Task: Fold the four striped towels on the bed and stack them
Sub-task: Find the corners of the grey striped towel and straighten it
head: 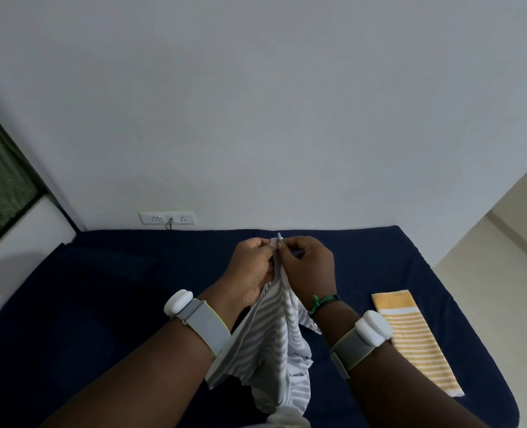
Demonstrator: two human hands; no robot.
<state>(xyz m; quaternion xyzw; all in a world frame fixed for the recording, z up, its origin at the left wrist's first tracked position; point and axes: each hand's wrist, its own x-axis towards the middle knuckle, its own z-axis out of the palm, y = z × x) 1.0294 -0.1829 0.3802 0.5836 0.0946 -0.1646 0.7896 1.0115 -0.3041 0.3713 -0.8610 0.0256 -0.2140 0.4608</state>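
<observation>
A grey-and-white striped towel [271, 344] hangs bunched in front of me, above the dark blue bed [101, 304]. My left hand [250, 270] and my right hand [310, 267] are raised close together and pinch the towel's top edge between thumb and fingers. The cloth drapes down between my forearms toward the lower edge of the view. A yellow-and-white striped towel [413, 338] lies folded into a long strip on the bed at the right, apart from both hands. No other striped towels are in view.
A white wall [256, 103] rises behind the bed, with a socket strip [167, 218] and a plugged-in cable just above the mattress. A window with a green screen [3, 183] is at the left. The bed's right edge drops to a pale floor [503, 288].
</observation>
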